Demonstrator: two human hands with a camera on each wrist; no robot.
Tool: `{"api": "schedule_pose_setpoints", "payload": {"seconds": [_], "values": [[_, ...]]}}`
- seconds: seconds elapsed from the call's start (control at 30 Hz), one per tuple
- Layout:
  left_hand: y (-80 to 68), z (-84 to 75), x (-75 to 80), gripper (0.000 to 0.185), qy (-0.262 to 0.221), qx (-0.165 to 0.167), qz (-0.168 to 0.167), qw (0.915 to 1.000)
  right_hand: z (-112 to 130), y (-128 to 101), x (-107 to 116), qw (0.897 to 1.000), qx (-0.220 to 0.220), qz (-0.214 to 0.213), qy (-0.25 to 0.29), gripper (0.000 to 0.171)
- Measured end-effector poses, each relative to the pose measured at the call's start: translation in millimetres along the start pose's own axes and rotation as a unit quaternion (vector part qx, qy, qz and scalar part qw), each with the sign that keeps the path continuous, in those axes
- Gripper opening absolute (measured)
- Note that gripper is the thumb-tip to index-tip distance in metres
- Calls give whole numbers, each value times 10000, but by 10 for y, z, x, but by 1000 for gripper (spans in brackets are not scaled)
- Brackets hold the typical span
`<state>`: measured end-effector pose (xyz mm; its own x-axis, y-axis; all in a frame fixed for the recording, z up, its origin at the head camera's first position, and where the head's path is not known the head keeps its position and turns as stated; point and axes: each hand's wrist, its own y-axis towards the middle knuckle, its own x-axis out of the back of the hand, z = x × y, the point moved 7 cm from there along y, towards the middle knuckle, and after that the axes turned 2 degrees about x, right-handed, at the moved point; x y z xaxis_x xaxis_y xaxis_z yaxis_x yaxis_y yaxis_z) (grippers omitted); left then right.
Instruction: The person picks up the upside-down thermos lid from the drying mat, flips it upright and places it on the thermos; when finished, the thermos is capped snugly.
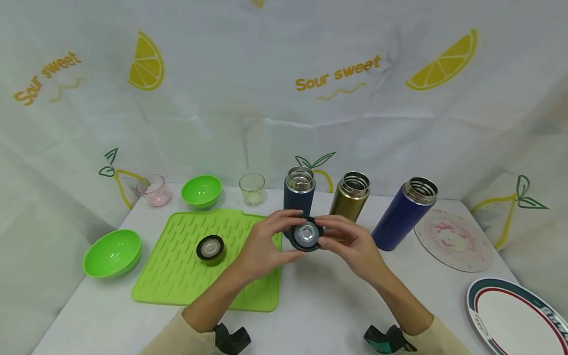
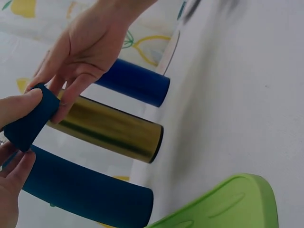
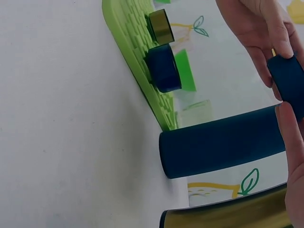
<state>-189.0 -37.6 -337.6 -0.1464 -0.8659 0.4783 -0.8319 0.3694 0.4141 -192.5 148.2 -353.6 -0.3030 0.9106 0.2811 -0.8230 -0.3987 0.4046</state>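
A: Hands? Lid position?
B: Left hand (image 1: 266,241) and right hand (image 1: 350,244) together pinch the dark lid (image 1: 306,235), inner side up, above the table.
A: Behind?
B: Dark teal flask (image 1: 299,195) stands open, presumably its match.

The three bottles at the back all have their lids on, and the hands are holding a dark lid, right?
Not quite. In the head view the three bottles stand open, lids off. Both the left hand and right hand do hold the dark lid.
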Motion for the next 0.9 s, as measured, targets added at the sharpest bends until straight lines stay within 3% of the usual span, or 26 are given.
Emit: {"api": "schedule_pose_setpoints", "payload": {"seconds": [0.17,0.33,0.47,0.9], "values": [[40,48,34,52,-683,450,-50,9966,52,-6,84,9987,328,-348,-159,37],[67,97,30,39,-830,980,-105,9917,91,-25,123,9968,580,-543,-25,38],[75,142,1,36,-1008,1223,-86,9873,103,-32,114,9962,678,-551,59,37],[74,117,64,38,-1034,843,-245,9908,132,-25,86,9970,666,-349,201,19]]}}
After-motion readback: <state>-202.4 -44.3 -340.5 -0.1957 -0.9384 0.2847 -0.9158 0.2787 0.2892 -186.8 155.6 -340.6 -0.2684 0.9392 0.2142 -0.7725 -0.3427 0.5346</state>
